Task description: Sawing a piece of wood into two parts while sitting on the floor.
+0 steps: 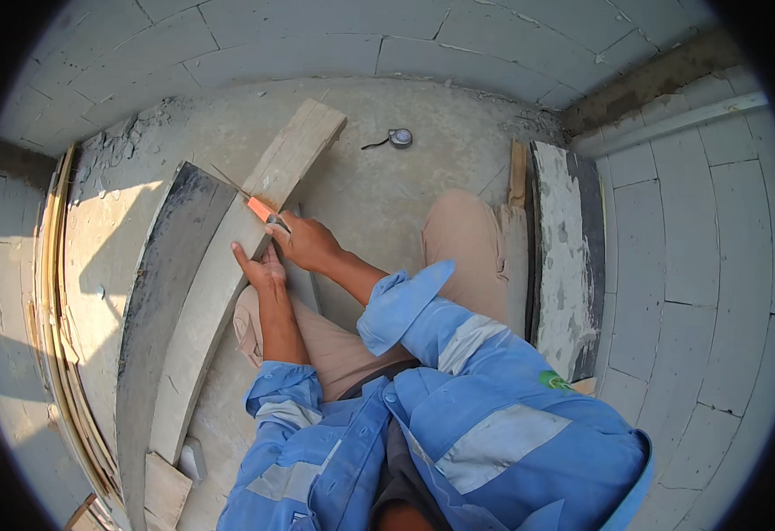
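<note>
A long grey wooden beam [219, 265] slants from lower left up toward the far middle, beside my left leg. My right hand [303, 242] is closed round the orange and black handle of a handsaw [262, 209], whose thin blade is seen nearly edge-on across the beam. Brownish wood shows around the blade. Just below it, my left hand [266, 273] grips the beam's right edge, thumb on the upper face, the other fingers partly hidden.
A dark, worn board [171, 239] lies left of the beam. On the concrete floor ahead is a tape measure [400, 138]. Boards with peeling white paint [564, 257] stand at right. Long thin strips [56, 292] line the left side; grey block walls [317, 53] surround the space.
</note>
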The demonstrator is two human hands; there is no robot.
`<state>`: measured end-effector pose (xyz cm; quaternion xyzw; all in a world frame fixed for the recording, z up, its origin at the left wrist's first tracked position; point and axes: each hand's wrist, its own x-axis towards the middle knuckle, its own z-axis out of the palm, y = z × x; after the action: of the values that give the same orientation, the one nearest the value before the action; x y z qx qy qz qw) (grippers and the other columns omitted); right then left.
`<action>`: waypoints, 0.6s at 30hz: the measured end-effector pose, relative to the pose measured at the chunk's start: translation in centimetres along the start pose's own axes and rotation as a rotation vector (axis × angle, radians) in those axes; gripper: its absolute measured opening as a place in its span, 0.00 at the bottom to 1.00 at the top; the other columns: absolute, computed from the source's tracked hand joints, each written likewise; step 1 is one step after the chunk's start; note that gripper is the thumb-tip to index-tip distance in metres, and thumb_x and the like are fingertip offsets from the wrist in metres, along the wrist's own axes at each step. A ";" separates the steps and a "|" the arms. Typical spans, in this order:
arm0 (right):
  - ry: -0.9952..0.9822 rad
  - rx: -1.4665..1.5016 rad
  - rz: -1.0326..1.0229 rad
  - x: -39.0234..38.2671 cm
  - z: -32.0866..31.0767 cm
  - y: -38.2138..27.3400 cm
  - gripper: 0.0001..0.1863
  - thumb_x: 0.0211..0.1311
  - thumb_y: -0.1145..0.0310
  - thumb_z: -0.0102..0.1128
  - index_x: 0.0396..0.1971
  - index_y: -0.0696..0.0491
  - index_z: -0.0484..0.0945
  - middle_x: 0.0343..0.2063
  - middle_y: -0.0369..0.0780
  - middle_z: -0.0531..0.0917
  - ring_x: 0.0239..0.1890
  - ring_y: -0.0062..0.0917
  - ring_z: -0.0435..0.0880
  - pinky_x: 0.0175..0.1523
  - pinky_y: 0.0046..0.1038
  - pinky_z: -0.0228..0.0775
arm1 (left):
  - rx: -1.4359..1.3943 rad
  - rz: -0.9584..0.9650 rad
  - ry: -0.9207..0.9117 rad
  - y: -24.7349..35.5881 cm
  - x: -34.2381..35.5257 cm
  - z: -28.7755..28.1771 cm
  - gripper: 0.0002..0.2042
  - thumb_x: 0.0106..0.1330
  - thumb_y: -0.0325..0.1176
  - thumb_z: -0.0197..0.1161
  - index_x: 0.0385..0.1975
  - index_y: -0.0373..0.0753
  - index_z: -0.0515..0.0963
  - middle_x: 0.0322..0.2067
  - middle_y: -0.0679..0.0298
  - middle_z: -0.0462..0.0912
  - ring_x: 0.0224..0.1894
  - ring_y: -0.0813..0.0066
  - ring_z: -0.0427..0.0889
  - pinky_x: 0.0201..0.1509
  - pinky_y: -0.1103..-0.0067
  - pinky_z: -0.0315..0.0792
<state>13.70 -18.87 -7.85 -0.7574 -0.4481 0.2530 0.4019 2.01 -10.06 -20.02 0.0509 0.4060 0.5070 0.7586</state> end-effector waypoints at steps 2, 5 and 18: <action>-0.060 0.000 0.050 -3.3 -2.4 0.1 0.23 0.71 0.51 0.51 0.47 0.59 0.71 0.26 0.58 0.81 0.31 0.56 0.81 0.36 0.50 0.71 | -0.009 0.013 -0.009 0.5 -0.2 -0.3 0.35 0.65 0.53 0.64 0.66 0.37 0.63 0.63 0.55 0.69 0.65 0.60 0.69 0.72 0.69 0.64; -0.198 0.090 0.158 -12.2 -8.5 -0.2 0.26 0.71 0.50 0.51 0.54 0.57 0.71 0.26 0.56 0.82 0.31 0.54 0.82 0.35 0.48 0.72 | 0.008 0.082 0.013 1.2 -1.3 1.7 0.36 0.66 0.53 0.64 0.67 0.37 0.61 0.64 0.55 0.67 0.66 0.60 0.67 0.72 0.68 0.64; -0.012 0.069 0.042 -0.7 -0.6 0.9 0.24 0.71 0.48 0.50 0.49 0.57 0.73 0.26 0.56 0.82 0.31 0.55 0.81 0.36 0.49 0.71 | 0.008 -0.040 -0.064 0.0 -1.2 1.6 0.33 0.69 0.52 0.60 0.64 0.33 0.64 0.60 0.53 0.71 0.65 0.57 0.70 0.70 0.66 0.68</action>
<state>14.25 -19.95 -8.26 -0.7507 -0.4256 0.2814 0.4198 2.93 -10.45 -18.28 0.0619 0.3847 0.4881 0.7809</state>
